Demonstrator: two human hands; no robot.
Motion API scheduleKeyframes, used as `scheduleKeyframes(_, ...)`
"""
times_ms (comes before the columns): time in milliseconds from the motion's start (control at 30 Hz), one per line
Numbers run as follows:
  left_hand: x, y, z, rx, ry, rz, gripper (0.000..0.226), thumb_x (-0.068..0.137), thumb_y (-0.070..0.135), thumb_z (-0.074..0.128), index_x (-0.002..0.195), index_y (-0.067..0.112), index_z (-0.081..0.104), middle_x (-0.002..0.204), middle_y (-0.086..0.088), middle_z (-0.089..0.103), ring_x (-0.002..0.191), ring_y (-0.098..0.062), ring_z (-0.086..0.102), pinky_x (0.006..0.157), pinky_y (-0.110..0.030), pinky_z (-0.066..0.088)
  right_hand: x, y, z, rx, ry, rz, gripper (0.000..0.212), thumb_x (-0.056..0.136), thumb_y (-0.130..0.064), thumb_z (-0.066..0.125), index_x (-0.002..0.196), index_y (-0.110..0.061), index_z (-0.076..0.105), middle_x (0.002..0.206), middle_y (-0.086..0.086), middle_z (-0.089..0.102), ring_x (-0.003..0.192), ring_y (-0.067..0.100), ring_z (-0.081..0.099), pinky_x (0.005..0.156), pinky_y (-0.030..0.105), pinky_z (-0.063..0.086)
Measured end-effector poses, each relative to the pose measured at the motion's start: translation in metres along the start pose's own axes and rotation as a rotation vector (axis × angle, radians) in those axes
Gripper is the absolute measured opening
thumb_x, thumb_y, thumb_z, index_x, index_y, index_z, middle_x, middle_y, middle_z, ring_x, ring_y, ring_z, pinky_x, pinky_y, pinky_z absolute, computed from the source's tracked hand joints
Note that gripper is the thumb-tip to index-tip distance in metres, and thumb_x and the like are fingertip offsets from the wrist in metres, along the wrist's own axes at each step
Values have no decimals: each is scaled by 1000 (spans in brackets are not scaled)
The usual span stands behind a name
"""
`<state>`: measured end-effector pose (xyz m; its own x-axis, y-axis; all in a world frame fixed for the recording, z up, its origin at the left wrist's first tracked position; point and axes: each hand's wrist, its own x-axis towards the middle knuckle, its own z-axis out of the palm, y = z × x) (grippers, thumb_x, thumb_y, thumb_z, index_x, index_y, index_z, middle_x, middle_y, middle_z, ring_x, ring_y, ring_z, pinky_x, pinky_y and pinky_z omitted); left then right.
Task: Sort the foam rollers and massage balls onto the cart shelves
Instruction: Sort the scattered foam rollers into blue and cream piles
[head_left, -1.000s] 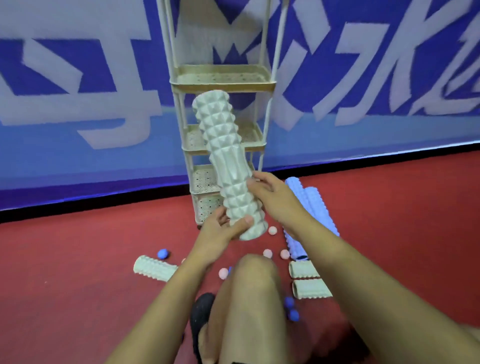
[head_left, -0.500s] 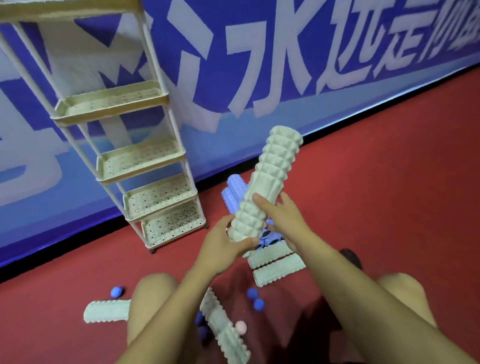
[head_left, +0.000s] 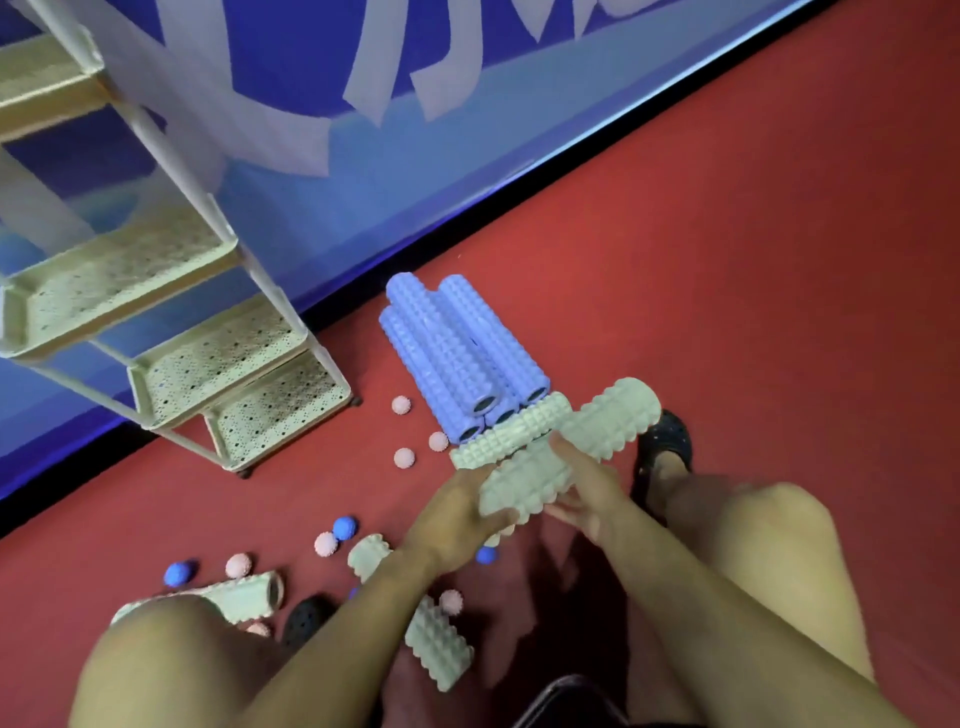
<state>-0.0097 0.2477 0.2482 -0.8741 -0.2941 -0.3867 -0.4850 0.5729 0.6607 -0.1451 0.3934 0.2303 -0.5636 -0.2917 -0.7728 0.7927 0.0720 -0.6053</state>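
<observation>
Both hands hold one pale green knobbly foam roller (head_left: 582, 447), lying low and slanted just above the red floor. My left hand (head_left: 457, 514) grips its near end, and my right hand (head_left: 587, 488) holds its middle from the right. Behind it lies a second green roller (head_left: 506, 434), touching several blue rollers (head_left: 457, 353) stacked side by side. The cream cart (head_left: 171, 312) with perforated shelves stands at the left. More green rollers lie near my knees (head_left: 439, 644), (head_left: 244, 597). Pink balls (head_left: 404, 458) and blue balls (head_left: 344, 527) are scattered on the floor.
A blue banner wall (head_left: 415, 156) runs behind the cart, with a black strip at its foot. My bare knees (head_left: 779, 525) and black perforated shoes (head_left: 667, 441) flank the rollers. Open red floor (head_left: 753, 234) stretches to the right.
The green roller has come down from upright in front of the cart to lying low beside the other rollers on the floor. My view has turned downward and to the right.
</observation>
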Motion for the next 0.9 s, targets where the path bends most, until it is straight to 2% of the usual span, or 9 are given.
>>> scheduleKeyframes(167,31,-29,26,0,-44,-183,61,96,45,62,149,18,46,141,-2,55,131,-21,51,110,-33,39,56,20,-5,24,67,194,42,85,-43,76,113,-15,63,97,7,72,81,23,71,67,36,57)
scheduleKeyframes(300,55,-61,51,-77,-57,-324,53,95,62,52,138,31,53,123,9,67,119,-17,63,97,-28,47,109,46,-13,28,199,279,51,80,-38,82,117,-11,62,104,12,73,90,30,72,70,41,60)
scheduleKeyframes(367,67,-77,60,-97,-57,-390,43,100,46,56,138,27,54,118,1,69,115,-21,64,89,-24,42,133,56,-18,-19,246,334,54,79,-42,82,117,-9,62,105,11,73,92,30,71,72,40,59)
scheduleKeyframes(433,80,-88,65,-106,-69,-435,42,102,35,57,141,20,52,124,-2,62,117,-23,59,90,-26,38,158,66,-23,-53,273,359,50,83,-41,80,116,-10,61,105,11,72,92,28,70,70,39,58)
scheduleKeyframes(567,110,-111,85,-99,-78,-513,6,100,23,59,97,28,57,91,10,53,90,-15,51,73,-25,33,205,82,-29,-83,306,395,61,78,-42,84,123,-8,61,106,11,73,91,29,73,72,42,63)
scheduleKeyframes(633,126,-120,96,-131,-97,-546,16,99,21,60,89,31,54,84,14,54,85,-15,55,67,-25,38,228,92,-31,-86,348,419,77,69,-45,89,128,-7,56,108,12,72,89,30,74,62,41,63)
scheduleKeyframes(700,140,-128,105,-183,-93,-586,6,100,26,60,105,24,57,93,9,60,85,-16,62,71,-23,47,246,99,-30,-84,378,416,83,66,-44,91,130,-9,52,111,11,70,91,29,73,57,40,62)
scheduleKeyframes(800,160,-140,115,-233,-106,-658,35,101,35,57,133,23,52,116,5,63,98,-17,62,70,-13,45,266,107,-22,-56,395,403,67,73,-40,88,124,-11,54,110,10,70,93,27,72,60,39,62)
scheduleKeyframes(900,179,-152,120,-202,-84,-629,61,94,45,59,149,26,43,146,1,55,115,-16,61,102,-37,49,284,113,-15,-17,435,443,72,69,-41,89,123,-12,52,112,9,68,93,27,71,69,45,63)
